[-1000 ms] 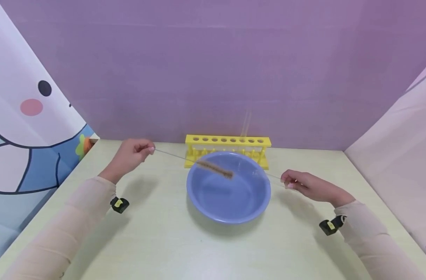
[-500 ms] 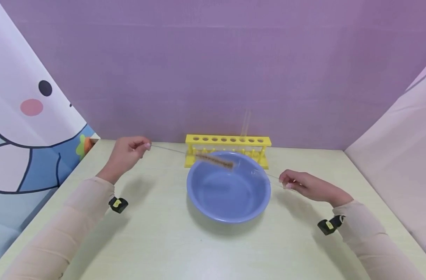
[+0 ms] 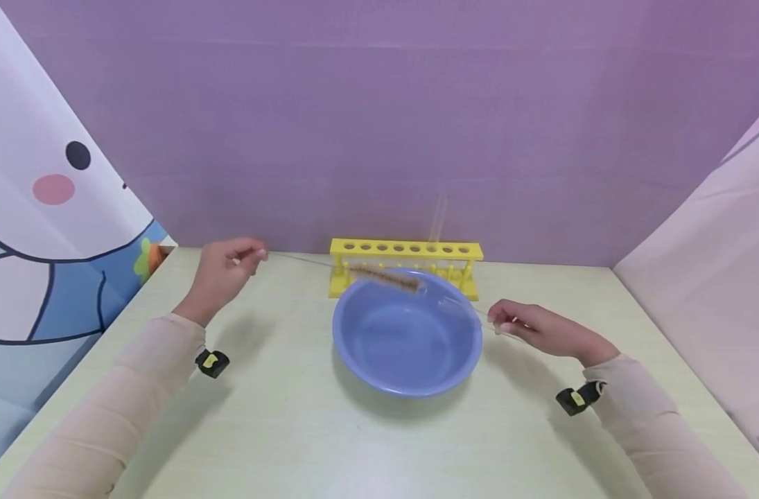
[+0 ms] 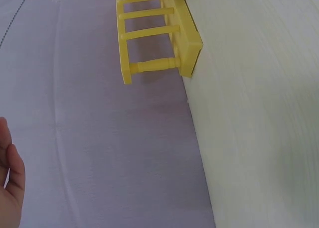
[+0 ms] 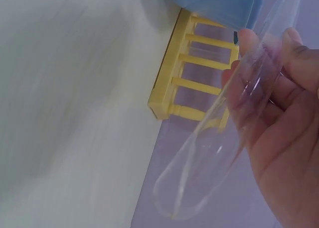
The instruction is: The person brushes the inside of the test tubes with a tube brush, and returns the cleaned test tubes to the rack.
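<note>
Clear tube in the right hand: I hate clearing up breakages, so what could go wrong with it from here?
The right hand pinches the clear tube, so it might slip and knock the blue basin. The left hand holds the brush only at its far end, so it could wobble and bump the tube's mouth, which looks close.

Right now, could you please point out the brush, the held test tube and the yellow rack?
Brush (image 3: pixel 385 277), head view: middle of the bristles.
Held test tube (image 5: pixel 219 138), right wrist view: clear wall, toward the rounded end.
Yellow rack (image 3: pixel 407 256), head view: front of the top bar.
</note>
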A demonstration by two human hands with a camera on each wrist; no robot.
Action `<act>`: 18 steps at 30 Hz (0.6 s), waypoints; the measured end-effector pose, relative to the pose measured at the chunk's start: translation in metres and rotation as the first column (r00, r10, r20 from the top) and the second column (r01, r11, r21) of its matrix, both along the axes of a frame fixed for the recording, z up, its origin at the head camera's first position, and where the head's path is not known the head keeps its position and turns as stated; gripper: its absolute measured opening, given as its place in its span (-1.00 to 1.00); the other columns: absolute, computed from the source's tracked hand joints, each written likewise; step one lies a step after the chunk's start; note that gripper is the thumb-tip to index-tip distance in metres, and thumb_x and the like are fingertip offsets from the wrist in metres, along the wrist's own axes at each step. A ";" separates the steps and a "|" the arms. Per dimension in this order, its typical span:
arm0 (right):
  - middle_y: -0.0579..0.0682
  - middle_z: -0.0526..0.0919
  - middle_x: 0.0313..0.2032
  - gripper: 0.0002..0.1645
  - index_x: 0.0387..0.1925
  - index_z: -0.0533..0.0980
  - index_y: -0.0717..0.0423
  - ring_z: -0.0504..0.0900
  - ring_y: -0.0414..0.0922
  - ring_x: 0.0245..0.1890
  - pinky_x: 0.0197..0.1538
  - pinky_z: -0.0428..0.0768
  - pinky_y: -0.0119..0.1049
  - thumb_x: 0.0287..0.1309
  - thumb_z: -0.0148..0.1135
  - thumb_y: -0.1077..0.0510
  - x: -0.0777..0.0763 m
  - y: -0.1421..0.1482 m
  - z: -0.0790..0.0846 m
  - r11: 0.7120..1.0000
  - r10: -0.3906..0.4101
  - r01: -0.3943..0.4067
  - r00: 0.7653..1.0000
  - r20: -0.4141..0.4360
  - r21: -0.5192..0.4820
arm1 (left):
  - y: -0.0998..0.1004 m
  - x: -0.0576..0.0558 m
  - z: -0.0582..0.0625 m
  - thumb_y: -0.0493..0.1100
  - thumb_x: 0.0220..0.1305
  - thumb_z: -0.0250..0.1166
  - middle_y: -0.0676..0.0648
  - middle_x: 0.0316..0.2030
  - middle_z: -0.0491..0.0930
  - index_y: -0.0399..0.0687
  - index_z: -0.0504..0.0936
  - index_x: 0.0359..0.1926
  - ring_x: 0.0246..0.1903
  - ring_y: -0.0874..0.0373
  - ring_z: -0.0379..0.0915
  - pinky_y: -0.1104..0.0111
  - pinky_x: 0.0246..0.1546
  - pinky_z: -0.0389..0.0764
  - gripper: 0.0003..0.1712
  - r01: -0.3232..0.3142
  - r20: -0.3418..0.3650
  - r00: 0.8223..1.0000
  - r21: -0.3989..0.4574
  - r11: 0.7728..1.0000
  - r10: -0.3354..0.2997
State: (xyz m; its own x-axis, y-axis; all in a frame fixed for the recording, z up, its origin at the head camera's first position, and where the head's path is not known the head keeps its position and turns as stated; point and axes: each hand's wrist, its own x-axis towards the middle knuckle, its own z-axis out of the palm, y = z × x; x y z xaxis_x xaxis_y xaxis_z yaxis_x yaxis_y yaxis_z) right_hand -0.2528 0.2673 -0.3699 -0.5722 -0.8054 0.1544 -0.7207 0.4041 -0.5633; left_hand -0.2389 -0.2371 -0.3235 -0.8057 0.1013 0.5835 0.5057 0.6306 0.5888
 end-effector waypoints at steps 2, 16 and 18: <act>-0.18 0.49 -0.33 -0.82 -0.10 0.39 0.09 0.47 -0.28 -0.32 -0.25 0.48 -0.40 0.30 0.00 0.33 0.000 -0.002 0.000 1.000 0.002 -0.002 1.000 0.007 -0.007 | 0.001 0.000 0.000 -0.36 0.24 0.21 0.04 -0.62 0.51 -0.27 0.67 -0.36 -0.62 0.28 0.35 0.49 -0.60 0.36 -0.89 0.000 -0.022 1.000 -0.003 1.000 0.000; -0.13 0.51 -0.30 -0.81 -0.06 0.41 0.17 0.48 -0.26 -0.28 -0.22 0.50 -0.37 0.34 -0.06 0.33 0.001 -0.014 0.003 0.998 0.011 -0.008 0.998 0.057 -0.057 | 0.007 0.003 0.000 -0.53 0.12 0.21 0.30 -0.57 0.51 -0.25 0.68 -0.47 -0.64 0.38 0.37 0.58 -0.50 0.39 -0.81 0.109 -0.188 0.978 0.062 0.992 -0.095; -0.09 0.54 -0.27 -0.80 -0.05 0.41 0.16 0.50 -0.26 -0.26 -0.18 0.52 -0.36 0.34 -0.06 0.33 0.000 -0.015 0.002 0.998 0.011 -0.007 0.997 0.071 -0.059 | 0.007 0.003 0.000 -0.54 0.12 0.21 0.30 -0.56 0.51 -0.25 0.68 -0.47 -0.64 0.37 0.38 0.58 -0.49 0.39 -0.80 0.117 -0.191 0.976 0.068 0.991 -0.102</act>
State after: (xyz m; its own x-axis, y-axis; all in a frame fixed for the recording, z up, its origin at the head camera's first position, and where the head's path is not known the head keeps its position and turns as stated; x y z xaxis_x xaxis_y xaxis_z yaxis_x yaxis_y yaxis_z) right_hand -0.2527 0.2524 -0.3681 -0.5761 -0.8015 0.1603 -0.6812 0.3624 -0.6361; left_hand -0.2363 -0.2297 -0.3238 -0.6681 0.1307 0.7325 0.6749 0.5211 0.5225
